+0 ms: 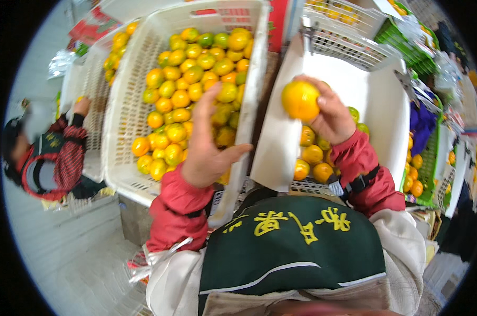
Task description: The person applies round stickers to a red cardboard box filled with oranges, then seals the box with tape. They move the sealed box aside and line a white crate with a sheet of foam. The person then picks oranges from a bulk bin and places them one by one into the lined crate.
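My right hand (334,113) grips a glossy orange mandarin (300,100) above the right crate (378,50), which has a white sheet lining (333,68). Several mandarins (312,154), orange and greenish, lie at the near end of this crate. My left hand (204,145) holds nothing. Its fingers are stretched out and the thumb stands apart, over the right side of the large white plastic crate (125,124). Many yellow-orange and green mandarins (181,98) are heaped in that crate, partly hidden by my left hand and forearm.
On the far left a co-worker (49,158) reaches into another white crate (93,131) with mandarins at its far end. Green baskets (410,50) and more mandarins (415,174) stand along the right, with a purple cloth (422,124) there. Metal clips (308,34) sit on the right crate's rim.
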Motion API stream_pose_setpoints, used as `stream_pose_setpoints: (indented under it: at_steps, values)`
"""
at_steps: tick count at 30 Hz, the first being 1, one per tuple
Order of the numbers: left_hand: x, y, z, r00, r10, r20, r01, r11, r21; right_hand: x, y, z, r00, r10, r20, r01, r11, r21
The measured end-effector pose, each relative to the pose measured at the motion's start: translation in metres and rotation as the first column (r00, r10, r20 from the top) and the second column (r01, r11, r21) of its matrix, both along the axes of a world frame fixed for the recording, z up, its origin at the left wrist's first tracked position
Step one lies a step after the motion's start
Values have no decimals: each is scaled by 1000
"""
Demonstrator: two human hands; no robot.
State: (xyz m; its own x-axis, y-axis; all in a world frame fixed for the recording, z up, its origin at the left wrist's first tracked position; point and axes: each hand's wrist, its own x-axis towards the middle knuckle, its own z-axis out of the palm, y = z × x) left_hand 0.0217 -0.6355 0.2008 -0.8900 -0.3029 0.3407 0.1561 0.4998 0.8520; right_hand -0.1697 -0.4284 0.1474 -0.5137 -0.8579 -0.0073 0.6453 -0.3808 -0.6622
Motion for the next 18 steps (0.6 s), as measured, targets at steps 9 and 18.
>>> stream_pose_setpoints:
  at_steps: [9, 18]
  values:
    - [1, 3, 18, 922, -362, 140, 388, 873, -294, -151, 104, -134, 426, 321, -846, 835, 220, 504]
    - [6, 10, 4, 834, -531, 148, 551, 789, -273, -171, 116, -179, 209, 533, -820, 805, 382, 454]
